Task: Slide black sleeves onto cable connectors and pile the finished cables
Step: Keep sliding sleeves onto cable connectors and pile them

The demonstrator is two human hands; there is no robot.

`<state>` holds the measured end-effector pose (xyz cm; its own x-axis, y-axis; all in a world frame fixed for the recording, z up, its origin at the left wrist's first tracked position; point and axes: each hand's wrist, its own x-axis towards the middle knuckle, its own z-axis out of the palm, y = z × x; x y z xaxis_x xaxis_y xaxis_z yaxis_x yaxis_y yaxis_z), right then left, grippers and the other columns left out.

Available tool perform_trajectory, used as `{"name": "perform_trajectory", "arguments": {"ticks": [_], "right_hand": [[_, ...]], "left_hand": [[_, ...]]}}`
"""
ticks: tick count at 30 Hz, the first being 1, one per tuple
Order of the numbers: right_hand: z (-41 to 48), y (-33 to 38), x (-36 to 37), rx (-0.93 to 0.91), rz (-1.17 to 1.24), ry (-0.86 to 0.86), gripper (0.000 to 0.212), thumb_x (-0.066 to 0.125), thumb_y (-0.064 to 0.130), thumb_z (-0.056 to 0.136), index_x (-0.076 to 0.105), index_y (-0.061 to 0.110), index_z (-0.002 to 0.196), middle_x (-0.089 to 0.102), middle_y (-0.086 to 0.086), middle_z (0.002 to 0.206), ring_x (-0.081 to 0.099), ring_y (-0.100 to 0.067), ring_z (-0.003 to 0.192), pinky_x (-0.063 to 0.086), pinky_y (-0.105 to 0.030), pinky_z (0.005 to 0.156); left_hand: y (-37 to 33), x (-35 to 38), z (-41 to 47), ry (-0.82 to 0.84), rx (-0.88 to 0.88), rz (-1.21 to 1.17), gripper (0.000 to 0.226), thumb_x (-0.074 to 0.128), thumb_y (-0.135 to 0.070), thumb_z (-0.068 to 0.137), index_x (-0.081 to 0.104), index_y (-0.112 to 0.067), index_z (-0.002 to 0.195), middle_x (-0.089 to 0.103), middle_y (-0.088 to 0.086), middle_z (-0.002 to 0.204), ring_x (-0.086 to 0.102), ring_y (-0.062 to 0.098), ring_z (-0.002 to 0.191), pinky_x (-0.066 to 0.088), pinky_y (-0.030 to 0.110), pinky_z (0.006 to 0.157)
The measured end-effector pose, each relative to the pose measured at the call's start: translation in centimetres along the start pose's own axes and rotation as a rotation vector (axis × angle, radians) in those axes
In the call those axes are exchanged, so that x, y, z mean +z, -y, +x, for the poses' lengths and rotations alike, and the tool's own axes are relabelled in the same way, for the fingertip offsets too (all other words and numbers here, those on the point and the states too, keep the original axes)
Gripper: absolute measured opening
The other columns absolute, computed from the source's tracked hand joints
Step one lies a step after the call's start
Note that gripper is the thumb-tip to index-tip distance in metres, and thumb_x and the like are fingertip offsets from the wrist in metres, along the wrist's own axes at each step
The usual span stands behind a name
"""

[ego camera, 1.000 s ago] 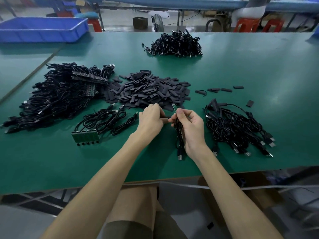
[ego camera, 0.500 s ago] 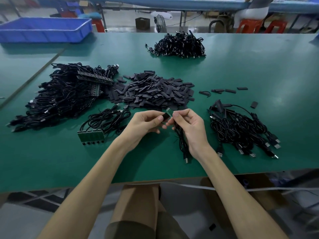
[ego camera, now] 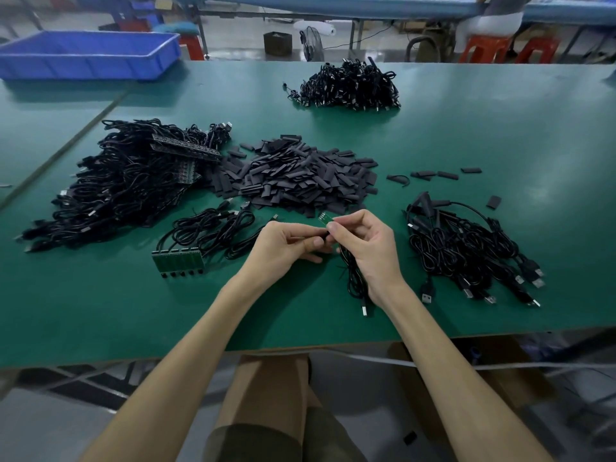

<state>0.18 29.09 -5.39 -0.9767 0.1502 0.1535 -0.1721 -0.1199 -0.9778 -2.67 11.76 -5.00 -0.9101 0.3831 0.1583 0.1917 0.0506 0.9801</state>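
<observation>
The connector (ego camera: pixel 322 217), a small green board on the end of the cable (ego camera: pixel 355 281), pokes up just above your right index finger, held over the near middle of the worktop (ego camera: pixel 500 128). Your right hand (ego camera: pixel 370 251) is curled round the bunched cable and pinches it right behind that board. The rest of the loops hang down to the USB plug (ego camera: pixel 366 310) near the worktop edge. Your left hand (ego camera: pixel 286 245) pinches a black sleeve (ego camera: pixel 327 232) between thumb and fingers, touching the right fingertips; most of the sleeve is hidden, so I cannot tell whether it is on the board yet.

The sleeve looks light, soft and easily flattened, so hold it by its edges to keep the mouth open. The board is stiff but thin and likely fragile at the wire joints. Grip the cable close behind it and don't bend the board itself. The cable is limp and will tangle.

Just beyond your hands lies the sleeve heap (ego camera: pixel 300 175). To your right is what looks like the finished pile (ego camera: pixel 466 248). To your left sit a strip of boards (ego camera: pixel 178 261) with cables attached and a large cable heap (ego camera: pixel 126 185).
</observation>
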Motion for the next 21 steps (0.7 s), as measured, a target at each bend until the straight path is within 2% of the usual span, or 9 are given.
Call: {"name": "perform_trajectory", "arguments": {"ticks": [7, 11, 15, 21], "right_hand": [[-0.1, 0.1, 0.1, 0.004, -0.008, -0.009, 0.007, 0.076, 0.018, 0.094, 0.071, 0.013, 0.095, 0.078, -0.008, 0.085, 0.075, -0.017, 0.081, 0.055, -0.021, 0.074], [-0.1, 0.3, 0.1, 0.037, -0.035, -0.014, 0.012, 0.069, 0.023, 0.099, 0.069, 0.011, 0.099, 0.078, -0.007, 0.083, 0.075, -0.020, 0.082, 0.055, -0.023, 0.073], [-0.3, 0.7, 0.3, 0.058, -0.032, 0.061, 0.011, 0.073, 0.017, 0.096, 0.068, 0.008, 0.099, 0.078, -0.010, 0.085, 0.076, -0.022, 0.079, 0.054, -0.021, 0.070], [-0.4, 1.0, 0.5, 0.072, -0.015, 0.151, 0.012, 0.073, 0.010, 0.095, 0.068, 0.002, 0.102, 0.079, -0.014, 0.086, 0.076, -0.025, 0.078, 0.056, -0.022, 0.073]], "left_hand": [[0.2, 0.0, 0.0, -0.118, 0.030, 0.035, 0.022, 0.074, -0.003, 0.089, 0.077, -0.006, 0.110, 0.079, 0.004, 0.098, 0.075, 0.028, 0.087, 0.062, 0.033, 0.063], [0.4, -0.9, -0.1, -0.177, 0.002, -0.179, 0.019, 0.070, -0.006, 0.092, 0.076, -0.006, 0.111, 0.078, 0.010, 0.100, 0.075, 0.027, 0.093, 0.060, 0.027, 0.068], [0.4, -1.6, -0.2, -0.216, -0.028, -0.412, 0.022, 0.069, -0.012, 0.093, 0.075, -0.002, 0.111, 0.076, 0.018, 0.106, 0.074, 0.029, 0.095, 0.058, 0.026, 0.071], [0.3, -1.4, 0.0, -0.240, -0.042, -0.413, 0.027, 0.075, -0.022, 0.091, 0.075, -0.005, 0.113, 0.076, 0.015, 0.110, 0.074, 0.027, 0.100, 0.058, 0.027, 0.073]]}}
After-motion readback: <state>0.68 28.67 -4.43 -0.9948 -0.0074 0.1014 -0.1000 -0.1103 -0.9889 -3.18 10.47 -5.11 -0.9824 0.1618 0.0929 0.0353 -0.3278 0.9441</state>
